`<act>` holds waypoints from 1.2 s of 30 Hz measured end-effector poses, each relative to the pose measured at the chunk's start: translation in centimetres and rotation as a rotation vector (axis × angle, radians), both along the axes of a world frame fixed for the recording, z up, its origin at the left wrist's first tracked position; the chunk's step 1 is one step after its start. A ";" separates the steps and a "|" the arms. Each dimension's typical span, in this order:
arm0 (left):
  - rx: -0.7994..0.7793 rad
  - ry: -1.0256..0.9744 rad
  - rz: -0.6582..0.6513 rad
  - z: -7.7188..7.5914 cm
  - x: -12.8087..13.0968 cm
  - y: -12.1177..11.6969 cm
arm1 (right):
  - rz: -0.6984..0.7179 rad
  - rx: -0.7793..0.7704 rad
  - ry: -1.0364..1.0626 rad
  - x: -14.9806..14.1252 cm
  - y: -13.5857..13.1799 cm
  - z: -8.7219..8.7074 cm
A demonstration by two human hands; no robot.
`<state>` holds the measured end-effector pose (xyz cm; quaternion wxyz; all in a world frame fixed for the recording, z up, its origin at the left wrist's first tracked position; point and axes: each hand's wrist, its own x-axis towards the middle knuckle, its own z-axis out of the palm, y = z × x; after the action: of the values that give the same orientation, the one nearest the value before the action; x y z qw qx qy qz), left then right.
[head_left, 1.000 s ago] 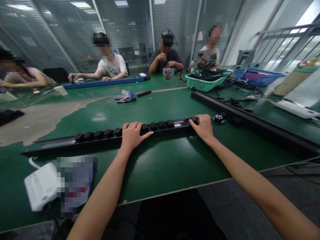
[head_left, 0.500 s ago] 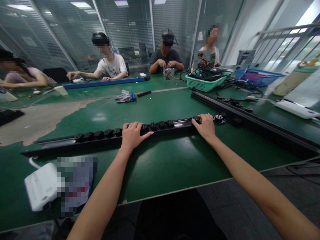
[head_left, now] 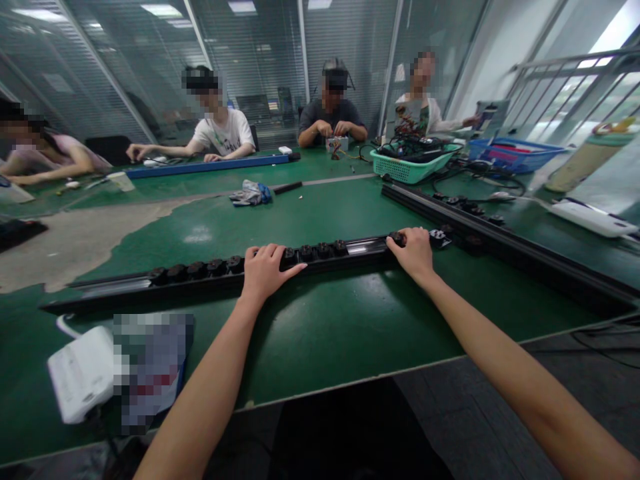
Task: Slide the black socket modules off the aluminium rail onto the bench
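Note:
A long black rail (head_left: 200, 291) lies across the bench, with several round black socket modules (head_left: 216, 267) seated in its channel. My left hand (head_left: 266, 272) wraps over the middle of the rail, fingers on top and thumb along the near side, covering some modules. Near the rail's right end, my right hand (head_left: 414, 253) closes thumb and fingers around a single black socket module (head_left: 397, 239), apart from the row. Bare shiny channel shows between that module and the others. Just beyond my right fingers sits a black-and-white round part (head_left: 439, 237).
A second black rail (head_left: 490, 243) runs diagonally at right, loose modules behind it. A green basket (head_left: 410, 172) of cables and a blue basket (head_left: 520, 157) stand farther back. A white adapter (head_left: 83, 377) lies front left. Several co-workers sit opposite; a crumpled glove (head_left: 250, 193) lies mid-bench.
My right hand has slid slightly right along the rail with the socket module. My left hand stays put. Across the bench, the co-worker at far right has stretched an arm out toward the blue basket.

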<state>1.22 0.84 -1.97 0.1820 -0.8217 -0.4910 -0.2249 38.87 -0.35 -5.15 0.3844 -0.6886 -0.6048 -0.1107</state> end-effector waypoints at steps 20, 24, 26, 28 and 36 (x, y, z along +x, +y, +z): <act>-0.026 -0.046 -0.008 0.0 0.0 0.0 | -0.065 -0.007 -0.088 1.3 0.0 0.2; -0.035 -0.050 -0.009 0.0 0.0 0.0 | -0.071 -0.023 -0.087 1.8 0.2 0.1; -0.031 -0.045 -0.007 0.0 0.0 0.0 | -0.082 -0.035 -0.087 2.0 0.3 0.0; -0.024 -0.035 -0.005 -0.1 0.0 0.1 | -0.092 -0.041 -0.089 2.1 0.4 0.0; -0.008 -0.011 0.003 0.0 0.0 0.0 | -0.118 -0.017 -0.154 2.6 0.4 -0.1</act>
<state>1.21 0.85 -2.01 0.1763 -0.8204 -0.4943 -0.2271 41.45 0.08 -5.23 0.3235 -0.7157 -0.5920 -0.1805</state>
